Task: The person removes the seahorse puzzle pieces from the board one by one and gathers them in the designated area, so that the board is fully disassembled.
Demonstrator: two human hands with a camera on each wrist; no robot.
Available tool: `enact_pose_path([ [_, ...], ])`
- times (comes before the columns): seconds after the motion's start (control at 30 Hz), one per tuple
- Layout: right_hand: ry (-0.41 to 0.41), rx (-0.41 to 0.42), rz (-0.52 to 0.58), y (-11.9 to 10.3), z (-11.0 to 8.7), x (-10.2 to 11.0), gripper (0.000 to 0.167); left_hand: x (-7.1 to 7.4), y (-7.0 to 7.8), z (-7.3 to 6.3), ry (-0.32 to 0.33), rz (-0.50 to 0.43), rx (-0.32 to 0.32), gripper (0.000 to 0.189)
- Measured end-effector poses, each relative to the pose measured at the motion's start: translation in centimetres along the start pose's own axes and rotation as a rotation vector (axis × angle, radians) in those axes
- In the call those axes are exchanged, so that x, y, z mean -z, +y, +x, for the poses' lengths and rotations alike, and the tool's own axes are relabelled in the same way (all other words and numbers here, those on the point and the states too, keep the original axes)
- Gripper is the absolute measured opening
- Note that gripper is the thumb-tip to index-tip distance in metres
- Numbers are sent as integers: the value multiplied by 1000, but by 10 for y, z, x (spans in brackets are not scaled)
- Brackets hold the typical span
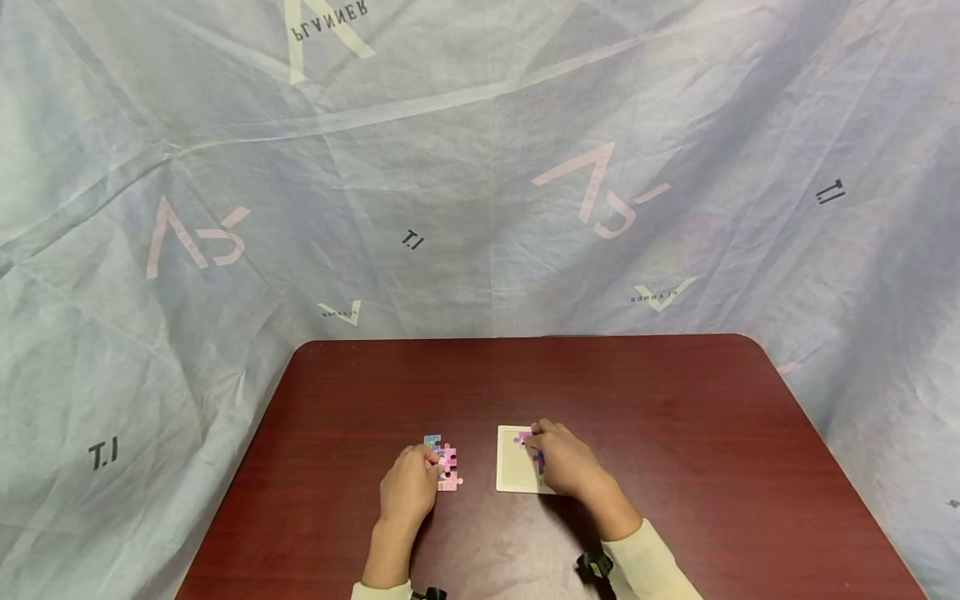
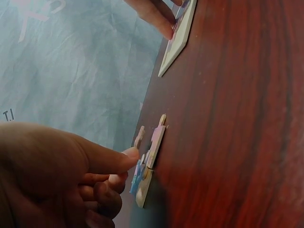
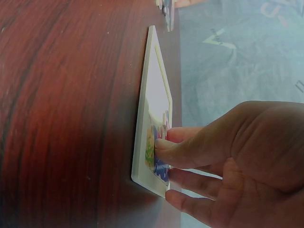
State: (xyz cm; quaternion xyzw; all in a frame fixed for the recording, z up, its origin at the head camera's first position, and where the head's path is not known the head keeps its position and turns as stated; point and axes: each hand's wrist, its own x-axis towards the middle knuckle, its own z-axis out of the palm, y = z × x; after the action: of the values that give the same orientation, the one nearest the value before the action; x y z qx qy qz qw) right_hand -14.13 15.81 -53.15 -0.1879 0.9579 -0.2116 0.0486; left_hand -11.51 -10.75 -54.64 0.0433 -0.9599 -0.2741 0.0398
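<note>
By the left hand [image 1: 408,485], a puzzle piece [image 2: 139,136] is pinched above the loose pieces [image 1: 449,481], perhaps for being kept ready. The right hand [image 1: 567,460] is spread; inside the tray [image 1: 517,488], fitted pieces [image 3: 160,170] are touched by its thumb, probably for flattening.

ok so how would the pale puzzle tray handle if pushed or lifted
The pale puzzle tray would probably slide rather than tip, lying flat and low on the table. Its thin, straight-edged build suggests it is stiff and fairly light. If tilted, the puzzle pieces inside might slip, since bare floor shows beside them.
</note>
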Motion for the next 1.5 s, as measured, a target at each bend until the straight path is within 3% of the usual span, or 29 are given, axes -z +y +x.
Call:
enact_pose_path([
  [0.9,7,10,2,-1,0,0,55,-2,4,2,8,-18,63,4],
  [1.5,17,29,-7,-1,-1,1,46,-2,4,2,-9,-35,94,5],
])
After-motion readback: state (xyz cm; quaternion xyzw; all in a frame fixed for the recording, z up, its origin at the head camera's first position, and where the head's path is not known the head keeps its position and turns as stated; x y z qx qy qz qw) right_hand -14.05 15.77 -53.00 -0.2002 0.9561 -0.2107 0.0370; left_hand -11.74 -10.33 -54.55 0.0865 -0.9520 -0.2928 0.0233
